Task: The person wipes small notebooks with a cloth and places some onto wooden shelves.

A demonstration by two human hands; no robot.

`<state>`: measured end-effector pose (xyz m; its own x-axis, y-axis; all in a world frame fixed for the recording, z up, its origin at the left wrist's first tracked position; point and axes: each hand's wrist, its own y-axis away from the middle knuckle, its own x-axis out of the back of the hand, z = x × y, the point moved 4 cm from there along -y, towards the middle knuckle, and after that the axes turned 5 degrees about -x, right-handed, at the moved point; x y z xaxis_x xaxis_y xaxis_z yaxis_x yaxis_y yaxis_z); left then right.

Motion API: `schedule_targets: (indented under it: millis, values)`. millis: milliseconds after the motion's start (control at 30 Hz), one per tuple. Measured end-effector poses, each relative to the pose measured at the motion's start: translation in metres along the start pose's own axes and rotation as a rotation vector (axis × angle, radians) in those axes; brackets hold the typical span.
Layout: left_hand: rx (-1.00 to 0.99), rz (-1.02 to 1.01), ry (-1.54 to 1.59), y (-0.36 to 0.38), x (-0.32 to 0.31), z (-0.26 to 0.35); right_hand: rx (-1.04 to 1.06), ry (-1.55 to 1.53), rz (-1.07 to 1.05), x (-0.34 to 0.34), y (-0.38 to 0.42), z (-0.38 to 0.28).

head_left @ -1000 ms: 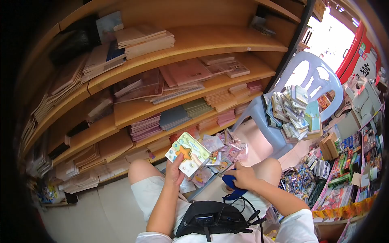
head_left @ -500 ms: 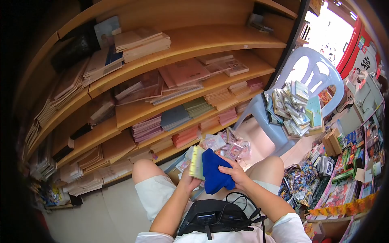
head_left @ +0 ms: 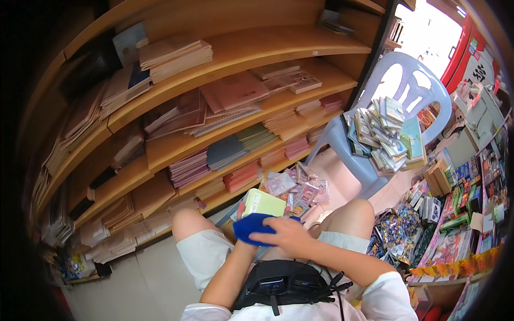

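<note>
A light green notebook [head_left: 265, 204] is held over my lap, its cover facing up. My left hand [head_left: 241, 209] grips it from the left side, mostly hidden by a blue cloth [head_left: 248, 230]. With fingers closed on this cloth, my right hand [head_left: 289, 235] presses it against the notebook's near side and reaches across toward the left hand. Just beyond the notebook, several small clear-wrapped packets [head_left: 306, 191] lie in a heap on the floor.
Wooden shelves [head_left: 235, 51] with stacked notebooks and papers rise in front and to the left. A blue plastic chair [head_left: 369, 176] bears a pile of small notebooks [head_left: 381, 134]. At right are packed goods [head_left: 399, 235] and a crowded display [head_left: 455, 230].
The right hand and the blue cloth have moved left, from beside the notebook to its near part. The notebook has turned so that its cover shows more fully.
</note>
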<state>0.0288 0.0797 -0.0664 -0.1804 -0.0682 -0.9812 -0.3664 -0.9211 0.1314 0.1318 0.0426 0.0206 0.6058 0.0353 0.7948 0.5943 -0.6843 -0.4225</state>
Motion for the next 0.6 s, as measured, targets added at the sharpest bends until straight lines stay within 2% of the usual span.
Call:
schedule_targets:
  millis: [33,67,133,200,233,333,433,467,567,600]
  values:
    - [-0.032,0.012,-0.02,-0.004,0.006,-0.001,0.042,0.012,-0.05,-0.013,-0.003,-0.005]
    - [-0.051,0.031,-0.029,-0.003,0.013,0.0,-0.009,0.011,-0.06,-0.016,-0.006,-0.002]
    - [0.029,0.051,-0.001,0.004,0.013,0.004,-0.108,0.007,-0.094,-0.018,-0.013,0.003]
    - [0.109,-0.037,0.102,0.01,0.021,0.009,-0.214,0.02,-0.053,-0.014,-0.022,0.007]
    - [-0.021,0.091,0.059,0.003,0.024,0.01,-0.276,0.012,-0.037,-0.01,-0.028,0.01]
    - [-0.024,0.163,0.085,0.007,0.009,0.006,-0.368,0.144,0.048,0.0,-0.042,0.029]
    - [0.086,0.001,0.185,0.011,0.006,0.0,-0.488,0.397,0.119,0.01,-0.048,0.077]
    - [0.102,-0.078,0.055,0.012,-0.01,0.0,-0.544,0.397,0.135,0.021,-0.045,0.09]
    - [0.089,-0.175,0.18,0.012,-0.024,0.011,-0.7,0.383,0.182,0.05,-0.029,0.111]
    - [0.069,-0.172,0.138,0.01,-0.017,0.015,-0.734,0.354,0.198,0.057,-0.026,0.112]
